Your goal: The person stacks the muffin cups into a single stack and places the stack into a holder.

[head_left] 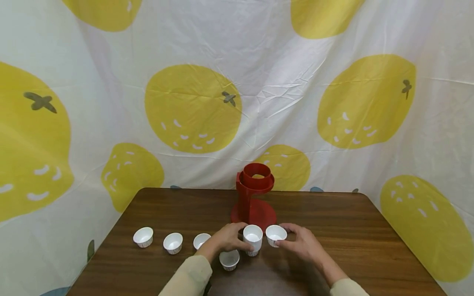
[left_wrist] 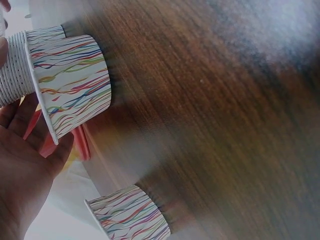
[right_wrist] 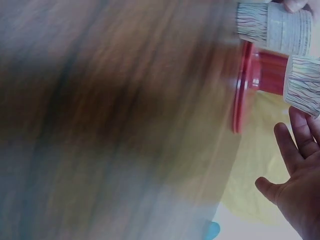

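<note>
My left hand (head_left: 230, 238) grips a stack of nested white paper baking cups (head_left: 253, 242), thumb in front and fingers behind. Just right of the stack, my right hand (head_left: 301, 242) pinches one paper baking cup (head_left: 276, 233) between thumb and fingers. In the right wrist view that single cup (right_wrist: 303, 85), with thin wavy lines on its side, is held off the table beside the stack (right_wrist: 287, 30). A loose baking cup (head_left: 229, 260) stands near my left wrist. Coloured wavy stripes cover the side of a nearer cup (left_wrist: 75, 82) in the left wrist view.
Behind my hands stands a red holder (head_left: 244, 205) with a ring-shaped top and round base. Spaced out to the left are more cups: one far left (head_left: 143, 237), a second (head_left: 173, 243), and a third (head_left: 201, 240) partly behind my left arm. A lemon-print cloth (head_left: 274, 115) hangs behind the wooden table (head_left: 352, 230).
</note>
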`<state>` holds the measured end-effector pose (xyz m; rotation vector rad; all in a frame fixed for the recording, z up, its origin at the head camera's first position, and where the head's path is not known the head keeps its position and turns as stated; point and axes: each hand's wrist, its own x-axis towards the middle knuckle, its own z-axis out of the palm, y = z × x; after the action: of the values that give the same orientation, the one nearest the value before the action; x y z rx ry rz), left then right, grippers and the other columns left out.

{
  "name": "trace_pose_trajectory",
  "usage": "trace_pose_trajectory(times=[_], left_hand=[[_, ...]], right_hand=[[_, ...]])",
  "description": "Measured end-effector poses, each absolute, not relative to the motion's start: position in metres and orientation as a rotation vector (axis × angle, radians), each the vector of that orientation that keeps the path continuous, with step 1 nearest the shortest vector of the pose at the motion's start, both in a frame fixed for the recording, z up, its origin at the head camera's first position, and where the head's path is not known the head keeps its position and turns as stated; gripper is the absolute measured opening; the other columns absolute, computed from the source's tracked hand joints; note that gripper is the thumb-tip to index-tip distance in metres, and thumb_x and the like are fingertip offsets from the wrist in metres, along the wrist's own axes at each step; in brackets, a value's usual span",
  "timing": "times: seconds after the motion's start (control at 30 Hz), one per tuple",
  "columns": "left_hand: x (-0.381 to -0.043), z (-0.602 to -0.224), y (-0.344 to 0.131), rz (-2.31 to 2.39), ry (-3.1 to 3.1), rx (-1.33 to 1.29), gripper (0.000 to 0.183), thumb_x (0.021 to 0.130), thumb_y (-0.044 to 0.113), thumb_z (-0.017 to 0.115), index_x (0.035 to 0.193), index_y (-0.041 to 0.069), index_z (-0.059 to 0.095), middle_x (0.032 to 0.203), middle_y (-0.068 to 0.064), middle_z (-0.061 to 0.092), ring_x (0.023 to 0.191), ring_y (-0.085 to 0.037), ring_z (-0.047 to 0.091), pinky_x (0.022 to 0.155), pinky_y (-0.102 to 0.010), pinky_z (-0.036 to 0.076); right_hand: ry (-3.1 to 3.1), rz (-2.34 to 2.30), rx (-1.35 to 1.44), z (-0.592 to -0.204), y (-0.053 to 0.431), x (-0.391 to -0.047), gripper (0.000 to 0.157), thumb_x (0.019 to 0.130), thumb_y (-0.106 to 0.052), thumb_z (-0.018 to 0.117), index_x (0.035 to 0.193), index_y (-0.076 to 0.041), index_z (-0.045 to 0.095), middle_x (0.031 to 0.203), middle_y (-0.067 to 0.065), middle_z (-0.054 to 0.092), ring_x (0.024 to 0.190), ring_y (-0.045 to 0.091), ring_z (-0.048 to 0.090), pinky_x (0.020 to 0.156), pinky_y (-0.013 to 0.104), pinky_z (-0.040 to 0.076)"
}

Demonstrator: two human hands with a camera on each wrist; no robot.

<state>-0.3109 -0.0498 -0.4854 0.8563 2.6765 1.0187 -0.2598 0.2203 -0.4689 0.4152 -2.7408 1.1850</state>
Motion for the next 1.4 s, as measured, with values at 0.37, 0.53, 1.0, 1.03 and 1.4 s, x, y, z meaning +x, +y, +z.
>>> trace_pose_trajectory(times=[0.37, 0.53, 1.0, 1.03, 1.4], left_hand=[[-0.31, -0.484, -0.05, 1.021, 2.665, 0.859, 0.057, 0.075, 0.035, 0.087, 0.121, 0.01, 0.063, 0.105, 0.005, 0.067, 0.099, -0.014, 0.061, 0.089, -0.034, 0.048], [-0.311, -0.484, -0.051, 1.026, 2.658, 0.853, 0.057, 0.075, 0.035, 0.086, 0.121, 0.011, 0.063, 0.104, 0.006, 0.067, 0.097, -0.013, 0.06, 0.088, -0.034, 0.049], [-0.311, -0.485, -0.05, 1.018, 2.663, 0.847, 0.059, 0.075, 0.035, 0.087, 0.123, 0.011, 0.063, 0.102, 0.006, 0.067, 0.096, -0.013, 0.061, 0.087, -0.034, 0.049], [-0.311, -0.485, -0.05, 1.023, 2.66, 0.845, 0.059, 0.075, 0.035, 0.087, 0.123, 0.011, 0.063, 0.103, 0.006, 0.067, 0.096, -0.013, 0.061, 0.087, -0.034, 0.049], [-0.311, -0.486, -0.05, 1.056, 2.648, 0.855, 0.055, 0.074, 0.033, 0.087, 0.119, 0.012, 0.063, 0.107, 0.002, 0.068, 0.097, -0.014, 0.062, 0.088, -0.033, 0.05]], right_hand=[[-2.717, 1.219, 0.354, -0.458, 0.211, -0.264, 0.055, 0.078, -0.039, 0.085, 0.122, -0.011, 0.068, 0.115, 0.002, 0.069, 0.113, 0.026, 0.06, 0.094, 0.049, 0.046], [-2.701, 1.222, 0.352, -0.455, 0.206, -0.266, 0.056, 0.078, -0.04, 0.084, 0.123, -0.012, 0.068, 0.115, 0.001, 0.069, 0.112, 0.025, 0.061, 0.094, 0.049, 0.046], [-2.667, 1.288, 0.384, -0.447, 0.18, -0.271, 0.055, 0.076, -0.038, 0.086, 0.121, -0.012, 0.069, 0.115, 0.002, 0.069, 0.11, 0.026, 0.062, 0.094, 0.05, 0.047], [-2.663, 1.29, 0.391, -0.446, 0.179, -0.27, 0.055, 0.075, -0.037, 0.086, 0.121, -0.011, 0.069, 0.113, 0.002, 0.069, 0.108, 0.027, 0.062, 0.092, 0.049, 0.048], [-2.658, 1.306, 0.452, -0.446, 0.162, -0.272, 0.053, 0.076, -0.036, 0.086, 0.12, -0.013, 0.068, 0.106, 0.001, 0.07, 0.093, 0.026, 0.063, 0.074, 0.034, 0.049]])
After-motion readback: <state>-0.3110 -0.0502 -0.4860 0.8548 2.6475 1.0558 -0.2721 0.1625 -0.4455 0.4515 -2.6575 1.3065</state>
